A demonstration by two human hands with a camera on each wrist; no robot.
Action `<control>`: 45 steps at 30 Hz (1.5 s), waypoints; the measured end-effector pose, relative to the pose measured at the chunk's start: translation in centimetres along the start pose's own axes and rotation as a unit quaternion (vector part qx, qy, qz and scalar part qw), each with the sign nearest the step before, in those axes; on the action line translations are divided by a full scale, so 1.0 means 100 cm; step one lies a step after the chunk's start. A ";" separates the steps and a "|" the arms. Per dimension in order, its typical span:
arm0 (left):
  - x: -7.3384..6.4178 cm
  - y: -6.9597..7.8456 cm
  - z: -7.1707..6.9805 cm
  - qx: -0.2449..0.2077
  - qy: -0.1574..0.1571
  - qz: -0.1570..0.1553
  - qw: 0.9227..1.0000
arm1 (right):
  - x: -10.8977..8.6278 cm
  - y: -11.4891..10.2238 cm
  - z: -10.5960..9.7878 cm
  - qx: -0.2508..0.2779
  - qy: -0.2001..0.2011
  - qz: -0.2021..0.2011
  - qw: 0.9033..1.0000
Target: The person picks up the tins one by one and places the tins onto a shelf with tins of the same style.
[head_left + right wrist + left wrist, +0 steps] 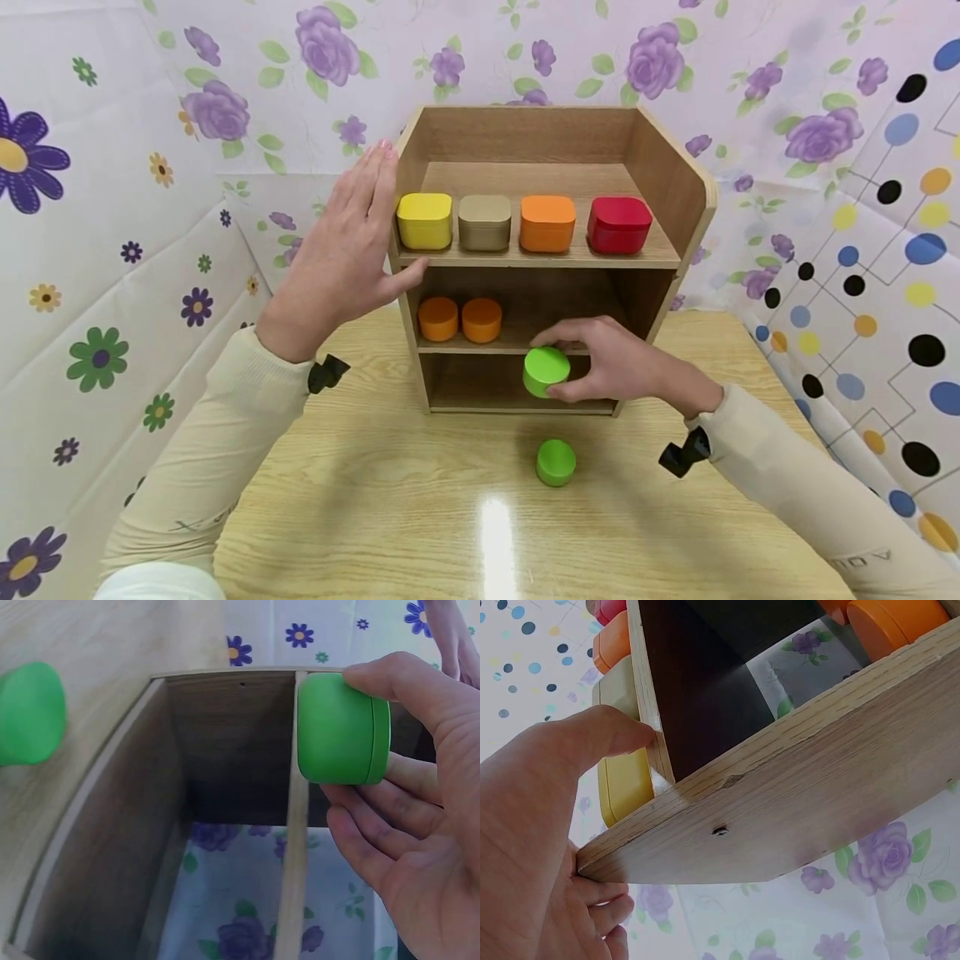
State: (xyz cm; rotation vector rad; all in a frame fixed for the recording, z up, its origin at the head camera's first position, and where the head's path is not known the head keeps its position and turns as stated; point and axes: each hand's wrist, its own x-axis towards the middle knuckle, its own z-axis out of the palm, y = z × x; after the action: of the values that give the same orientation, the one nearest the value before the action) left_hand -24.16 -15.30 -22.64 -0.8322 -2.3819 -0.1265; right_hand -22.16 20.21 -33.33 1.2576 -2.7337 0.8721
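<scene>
In the head view my right hand (611, 358) pinches a bright green round lidded box (546, 372) between thumb and fingers. The box is in front of the lowest opening of a small wooden shelf (525, 260), overlapping the edge of its middle board. In the right wrist view a seam runs round the green box near my palm. My left hand (341, 237) holds the shelf's left side panel, its long fingers along the outside and the thumb at the top board's front edge. Two orange round boxes (460, 320) stand side by side at the left of the middle level.
On the top level stand yellow (425, 222), khaki (484, 223), orange (547, 224) and red (619, 226) squarish boxes in a row. Another green round box (556, 463) sits on the wooden table (390, 500) before the shelf. Patterned cloth walls (862, 250) enclose the table.
</scene>
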 end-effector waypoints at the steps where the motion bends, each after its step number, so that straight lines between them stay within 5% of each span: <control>1: 0.000 0.000 0.000 0.001 0.000 0.000 1.000 | 0.003 -0.001 -0.001 0.000 0.003 0.000 1.000; 18: -0.001 -0.001 -0.001 -0.003 -0.001 -0.003 1.000 | 0.047 0.006 -0.005 -0.009 0.028 0.092 0.995; 45: 0.000 -0.002 0.001 -0.006 0.011 0.007 1.000 | 0.050 0.020 0.005 -0.024 0.064 0.121 0.990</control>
State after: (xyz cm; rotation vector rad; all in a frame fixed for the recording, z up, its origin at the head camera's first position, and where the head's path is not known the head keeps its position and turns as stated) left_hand -24.33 -15.44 -22.76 -0.8480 -2.3567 -0.1439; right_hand -26.84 17.56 -33.56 0.8427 -2.8231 0.8624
